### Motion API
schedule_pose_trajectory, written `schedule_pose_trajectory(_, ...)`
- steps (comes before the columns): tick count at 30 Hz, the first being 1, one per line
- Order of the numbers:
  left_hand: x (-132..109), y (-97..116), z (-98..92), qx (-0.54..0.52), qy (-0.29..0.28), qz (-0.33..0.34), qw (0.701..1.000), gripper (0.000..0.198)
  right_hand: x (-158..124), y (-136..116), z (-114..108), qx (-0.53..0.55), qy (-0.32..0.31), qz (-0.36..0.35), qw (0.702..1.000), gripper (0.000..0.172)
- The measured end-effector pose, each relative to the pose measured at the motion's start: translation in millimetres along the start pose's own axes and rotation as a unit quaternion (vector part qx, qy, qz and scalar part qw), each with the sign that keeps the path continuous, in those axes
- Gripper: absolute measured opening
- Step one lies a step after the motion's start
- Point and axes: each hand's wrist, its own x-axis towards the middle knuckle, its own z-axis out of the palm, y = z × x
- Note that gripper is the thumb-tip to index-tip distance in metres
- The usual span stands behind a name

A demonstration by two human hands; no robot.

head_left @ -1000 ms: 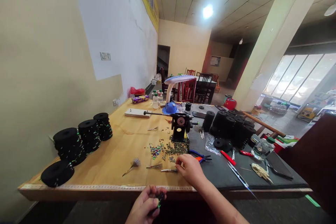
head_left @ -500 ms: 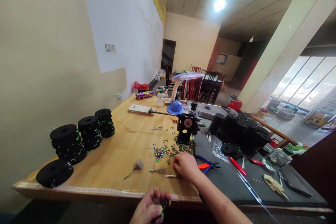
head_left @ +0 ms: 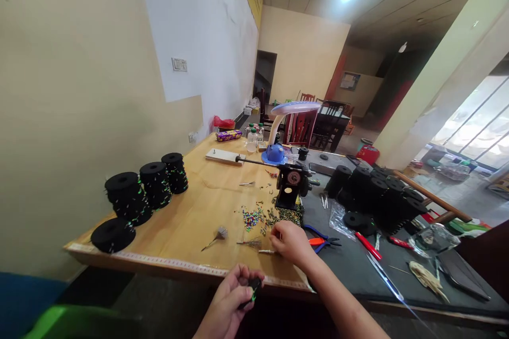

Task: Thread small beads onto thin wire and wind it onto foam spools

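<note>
My left hand [head_left: 238, 294] is closed around a black foam spool [head_left: 251, 292] with bright green bits on it, just in front of the table's near edge. My right hand [head_left: 288, 243] rests on the wood by a pile of small brass-coloured metal pieces [head_left: 284, 216]. Its fingers are bent together, and what is between them is hidden. A white-tipped thin stick [head_left: 266, 251] lies beside that hand. Left of it are a fan of fine wires [head_left: 251, 242], a grey brush-like bundle [head_left: 221, 233] and a scatter of coloured beads [head_left: 251, 218].
A black winding machine [head_left: 289, 185] stands behind the beads, with a blue lamp [head_left: 274, 153] farther back. Wound black spools [head_left: 123, 196] stand at the left. On the dark mat at right lie pliers [head_left: 322, 241], scissors [head_left: 384, 275], a red-handled knife [head_left: 368, 245] and more black spools [head_left: 371, 198].
The view has shifted, so the table sits higher and farther right. My left hand still grips the spool, now showing more of it. My right hand stays by the metal pieces.
</note>
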Motion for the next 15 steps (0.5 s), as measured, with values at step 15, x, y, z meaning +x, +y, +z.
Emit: schedule_pose_trajectory(15, -25, -2, 15.5, 0.081, -0.027, 0.102, 0.991, 0.025, -113, -55, 5, 0.424, 0.024, -0.029, 0.905, 0.011)
